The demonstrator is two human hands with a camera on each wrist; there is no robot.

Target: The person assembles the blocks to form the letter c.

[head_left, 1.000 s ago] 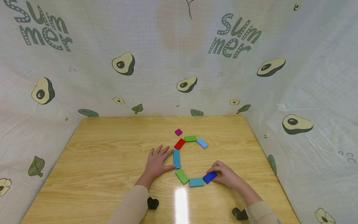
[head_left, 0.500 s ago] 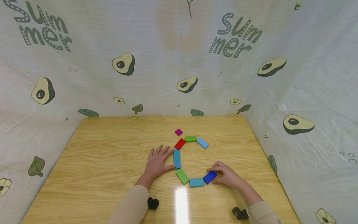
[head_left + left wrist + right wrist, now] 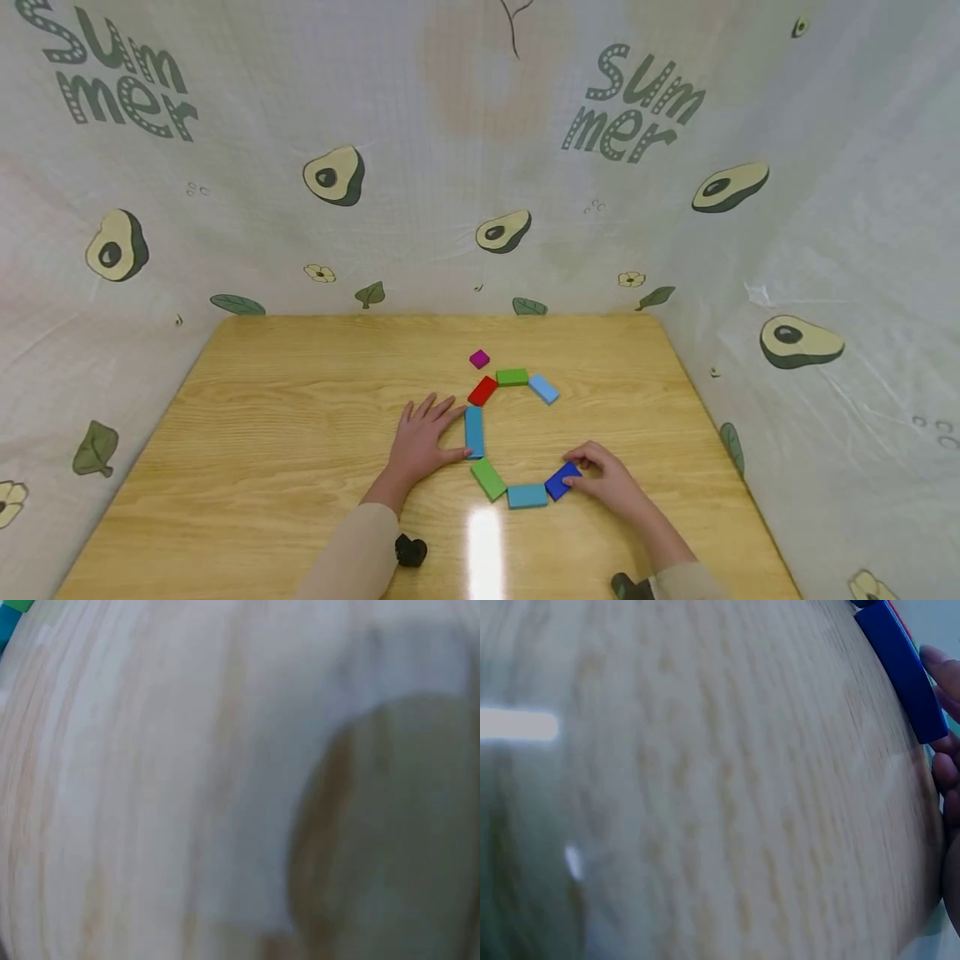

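Flat coloured blocks form an open curve on the wooden table. Its left side is a long blue block point(image 3: 474, 432); my left hand point(image 3: 422, 439) lies beside it with fingers spread, index fingertip and thumb tip touching its left edge. At the curve's near right end, my right hand point(image 3: 611, 483) pinches a dark blue block point(image 3: 559, 483), thumb over its right part and index finger at its far corner. That same dark blue block point(image 3: 906, 671) shows in the right wrist view with fingertips close along it. A blue block point(image 3: 527, 497) and a green block point(image 3: 488, 479) lie between the hands.
Farther back are a red block point(image 3: 482, 391), a green block point(image 3: 512, 377) and a light blue block point(image 3: 543, 389). Behind them a small magenta block point(image 3: 480, 358) lies apart. A patterned cloth point(image 3: 420, 242) rises around the wooden table point(image 3: 300, 392).
My right hand has shifted its hold on the dark blue block, its thumb now coming over the top. The left hand stays at the long blue block. The view has tilted slightly.
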